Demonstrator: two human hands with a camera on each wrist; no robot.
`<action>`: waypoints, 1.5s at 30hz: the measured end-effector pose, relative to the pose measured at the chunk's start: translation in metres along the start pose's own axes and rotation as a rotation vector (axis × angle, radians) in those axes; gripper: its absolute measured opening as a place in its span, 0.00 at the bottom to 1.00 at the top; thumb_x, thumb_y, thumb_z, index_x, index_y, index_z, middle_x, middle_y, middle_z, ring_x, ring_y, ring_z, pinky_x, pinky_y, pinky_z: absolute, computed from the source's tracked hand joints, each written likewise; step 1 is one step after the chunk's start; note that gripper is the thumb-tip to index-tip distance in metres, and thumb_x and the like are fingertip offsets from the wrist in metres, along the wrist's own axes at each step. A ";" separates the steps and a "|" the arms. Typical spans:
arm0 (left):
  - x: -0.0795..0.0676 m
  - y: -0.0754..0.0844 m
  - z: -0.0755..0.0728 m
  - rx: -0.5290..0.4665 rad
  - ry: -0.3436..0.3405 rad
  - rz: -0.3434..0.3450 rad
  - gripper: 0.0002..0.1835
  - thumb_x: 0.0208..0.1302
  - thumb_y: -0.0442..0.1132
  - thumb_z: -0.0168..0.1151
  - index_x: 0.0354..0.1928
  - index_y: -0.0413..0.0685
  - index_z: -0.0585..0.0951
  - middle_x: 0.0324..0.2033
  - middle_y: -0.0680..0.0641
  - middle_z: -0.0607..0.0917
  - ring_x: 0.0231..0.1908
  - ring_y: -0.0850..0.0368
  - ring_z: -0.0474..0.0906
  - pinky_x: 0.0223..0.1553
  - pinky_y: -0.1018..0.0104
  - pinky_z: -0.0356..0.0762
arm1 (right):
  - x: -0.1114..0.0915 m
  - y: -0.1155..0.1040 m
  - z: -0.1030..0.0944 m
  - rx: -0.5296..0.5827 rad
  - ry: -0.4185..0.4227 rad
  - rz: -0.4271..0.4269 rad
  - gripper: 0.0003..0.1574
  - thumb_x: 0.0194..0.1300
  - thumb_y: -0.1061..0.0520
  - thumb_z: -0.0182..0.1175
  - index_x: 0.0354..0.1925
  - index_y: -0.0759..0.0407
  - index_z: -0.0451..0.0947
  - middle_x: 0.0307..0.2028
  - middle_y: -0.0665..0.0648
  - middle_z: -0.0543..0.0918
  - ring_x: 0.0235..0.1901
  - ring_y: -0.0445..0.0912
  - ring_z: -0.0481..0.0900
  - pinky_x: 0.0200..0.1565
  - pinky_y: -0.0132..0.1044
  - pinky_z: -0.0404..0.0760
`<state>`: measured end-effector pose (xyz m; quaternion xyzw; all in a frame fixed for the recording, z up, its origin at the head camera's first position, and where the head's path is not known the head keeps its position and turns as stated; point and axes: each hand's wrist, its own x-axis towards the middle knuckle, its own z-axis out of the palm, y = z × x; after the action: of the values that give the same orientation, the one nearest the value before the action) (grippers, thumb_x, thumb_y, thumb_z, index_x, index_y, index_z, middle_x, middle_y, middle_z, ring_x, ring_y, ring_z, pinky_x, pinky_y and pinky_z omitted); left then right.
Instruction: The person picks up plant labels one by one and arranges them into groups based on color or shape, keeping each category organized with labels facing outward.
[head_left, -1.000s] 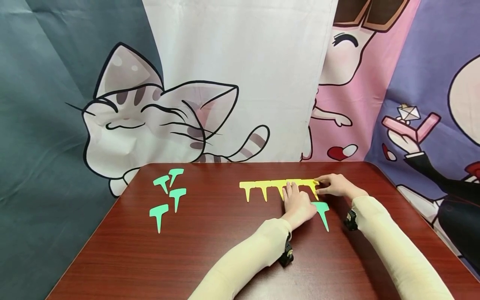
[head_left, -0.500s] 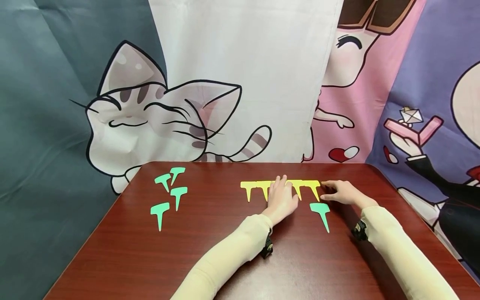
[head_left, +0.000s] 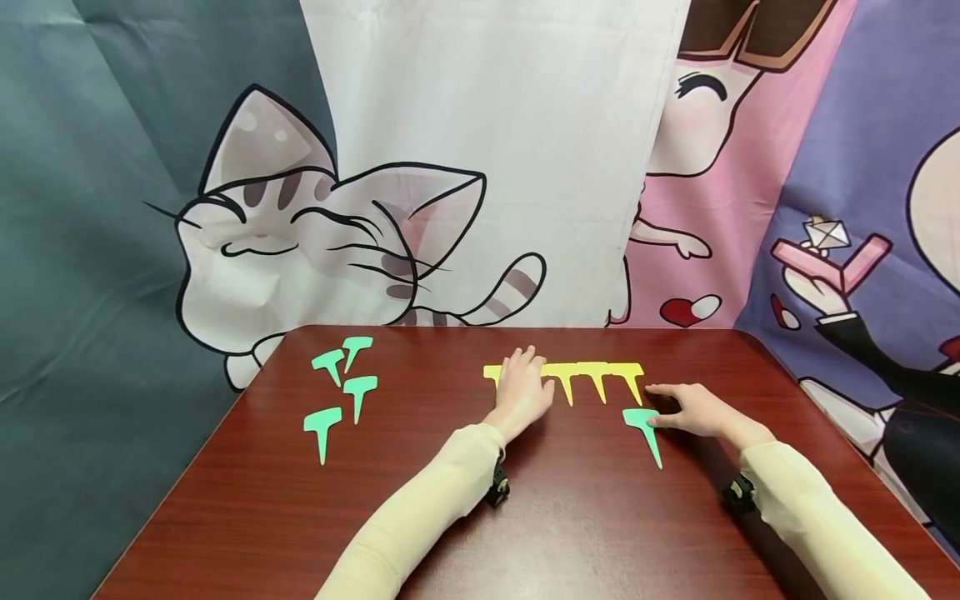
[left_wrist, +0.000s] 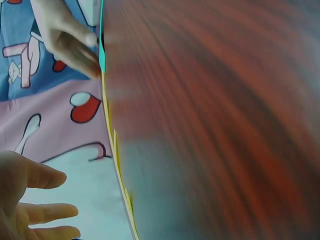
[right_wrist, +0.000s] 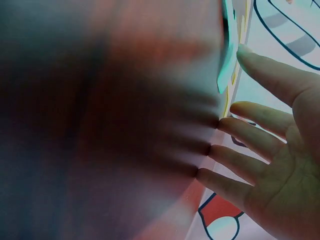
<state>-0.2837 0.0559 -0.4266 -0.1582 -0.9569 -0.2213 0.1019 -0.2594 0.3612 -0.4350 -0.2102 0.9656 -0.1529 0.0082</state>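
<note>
Tabletop (head_left: 600, 525) was occupied by two hands. The left hand (head_left: 521, 390) was held over the left part of a yellow row (head_left: 592, 368), fingers extended, nothing seen gripped. The right hand (head_left: 693, 408) was placed beside the row's right end, fingers straight and parted, thumb tip brought to the near green marker (head_left: 649, 435); nothing was clamped. The row was formed of T-shaped pieces, crossbars laid end to end, spikes aimed toward the person. Four loose green markers (head_left: 361, 384) were scattered well to the left. The step in hand was judged to be the taking-up of the near green marker, located just nearer than the row's right end. By the next move, a thumb-and-forefinger pinch seemed required. Its long axis was slanted, spike pointed personward and slightly right.
</note>
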 end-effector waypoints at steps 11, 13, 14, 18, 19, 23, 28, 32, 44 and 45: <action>0.000 -0.039 -0.017 -0.022 0.016 -0.057 0.21 0.62 0.44 0.59 0.57 0.46 0.78 0.66 0.44 0.69 0.70 0.45 0.58 0.71 0.50 0.52 | -0.019 -0.012 0.006 -0.016 0.021 -0.067 0.39 0.53 0.44 0.69 0.57 0.67 0.75 0.53 0.67 0.80 0.54 0.63 0.76 0.54 0.58 0.73; -0.001 -0.046 -0.021 -0.021 0.015 -0.055 0.22 0.63 0.44 0.58 0.58 0.46 0.77 0.67 0.43 0.69 0.70 0.45 0.58 0.71 0.50 0.52 | -0.022 -0.014 0.007 -0.015 0.014 -0.062 0.40 0.53 0.44 0.69 0.57 0.66 0.75 0.53 0.67 0.79 0.55 0.65 0.75 0.54 0.59 0.72; -0.002 -0.049 -0.022 -0.029 0.016 -0.056 0.22 0.63 0.43 0.59 0.58 0.45 0.77 0.67 0.43 0.68 0.70 0.45 0.57 0.71 0.50 0.51 | -0.022 -0.015 0.007 -0.014 0.012 -0.061 0.40 0.53 0.44 0.69 0.57 0.66 0.75 0.54 0.68 0.79 0.55 0.66 0.74 0.54 0.60 0.72; -0.005 -0.061 -0.028 -0.040 0.033 -0.058 0.21 0.62 0.42 0.59 0.57 0.44 0.78 0.67 0.42 0.68 0.70 0.44 0.57 0.71 0.49 0.51 | -0.026 -0.019 0.009 -0.010 0.005 -0.055 0.43 0.53 0.42 0.69 0.59 0.67 0.73 0.55 0.69 0.78 0.56 0.68 0.73 0.54 0.61 0.72; -0.006 -0.064 -0.030 -0.042 0.041 -0.058 0.21 0.62 0.42 0.60 0.57 0.44 0.78 0.66 0.41 0.68 0.70 0.44 0.57 0.71 0.49 0.51 | -0.027 -0.020 0.009 -0.012 0.007 -0.062 0.43 0.53 0.42 0.69 0.59 0.67 0.73 0.55 0.69 0.78 0.56 0.68 0.73 0.54 0.61 0.72; -0.009 -0.077 -0.035 -0.036 0.072 -0.055 0.20 0.61 0.40 0.60 0.56 0.44 0.79 0.66 0.41 0.69 0.70 0.43 0.58 0.70 0.48 0.53 | -0.030 -0.025 0.011 -0.020 0.019 -0.095 0.42 0.53 0.44 0.69 0.59 0.66 0.73 0.55 0.67 0.78 0.56 0.66 0.74 0.53 0.59 0.73; -0.012 -0.092 -0.043 -0.032 0.100 -0.048 0.19 0.62 0.40 0.60 0.55 0.43 0.79 0.65 0.40 0.70 0.69 0.42 0.59 0.69 0.48 0.54 | -0.031 -0.029 0.011 -0.027 0.005 -0.112 0.39 0.53 0.46 0.69 0.59 0.64 0.74 0.57 0.65 0.77 0.57 0.66 0.73 0.54 0.59 0.73; -0.014 -0.102 -0.051 -0.036 0.119 -0.053 0.19 0.62 0.41 0.59 0.55 0.43 0.79 0.65 0.39 0.71 0.69 0.42 0.60 0.69 0.46 0.55 | -0.031 -0.029 0.010 -0.037 0.018 -0.118 0.39 0.52 0.47 0.70 0.59 0.63 0.74 0.58 0.65 0.77 0.57 0.65 0.74 0.53 0.58 0.74; -0.021 -0.135 -0.073 -0.030 0.118 -0.118 0.21 0.63 0.40 0.59 0.57 0.42 0.78 0.66 0.39 0.69 0.70 0.42 0.57 0.70 0.46 0.52 | -0.029 -0.031 0.008 -0.030 0.016 -0.110 0.38 0.52 0.48 0.70 0.58 0.62 0.75 0.56 0.63 0.78 0.57 0.64 0.74 0.51 0.55 0.76; -0.022 -0.138 -0.074 -0.028 0.120 -0.121 0.21 0.63 0.40 0.59 0.57 0.41 0.78 0.66 0.38 0.68 0.70 0.41 0.57 0.70 0.45 0.52 | -0.029 -0.031 0.008 -0.033 0.015 -0.110 0.38 0.52 0.48 0.70 0.58 0.62 0.75 0.56 0.64 0.78 0.57 0.64 0.74 0.51 0.55 0.76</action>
<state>-0.3020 -0.1011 -0.4207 -0.0878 -0.9536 -0.2497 0.1432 -0.2201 0.3441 -0.4350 -0.2621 0.9550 -0.1385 -0.0110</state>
